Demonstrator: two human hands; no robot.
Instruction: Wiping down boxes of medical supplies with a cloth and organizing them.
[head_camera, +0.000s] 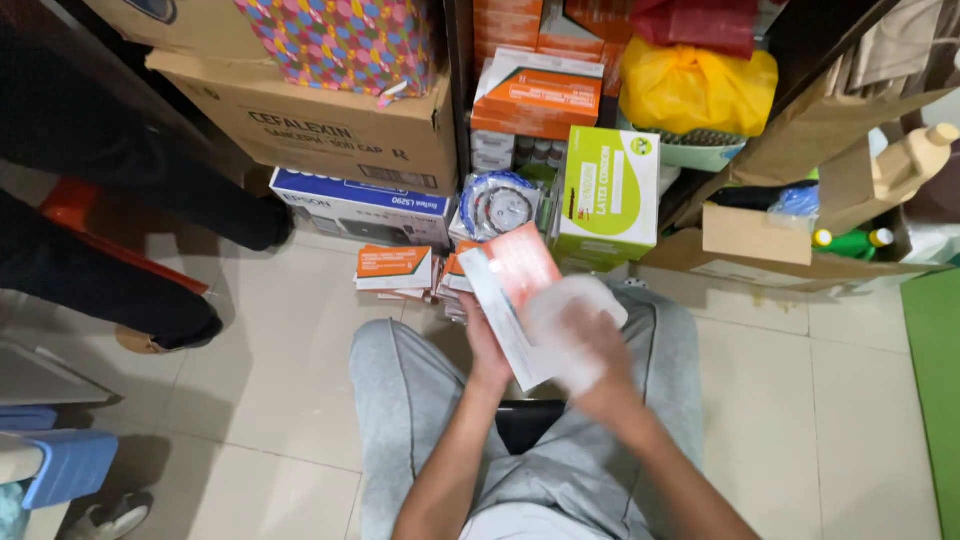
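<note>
The flat box (512, 290) is orange and white, the cloth (575, 325) against it white. The trousers (400, 400) are grey. Behind stand a lime-green and white carton (610, 195), a yellow bag (695, 88), a brown cardboard box (330, 125), and wrapping (340, 40) with multicoloured dots. The floor (780, 400) is beige tile.

i read this as a cramped storeroom, likely for pharmacy or medical supplies. just beyond my hands (560, 345), stock sits piled straight on the tiled floor (280, 330): small orange-and-white cartons (395, 267), a green-and-white box (608, 195), and a blue-and-white printer box (360, 207). further ahead and to the left, a big brown shipping carton (320, 125) rests on top of it. ahead and to the right, a yellow plastic bag (697, 88) and more orange boxes (540, 98) are crammed between dark shelf uprights.
</note>
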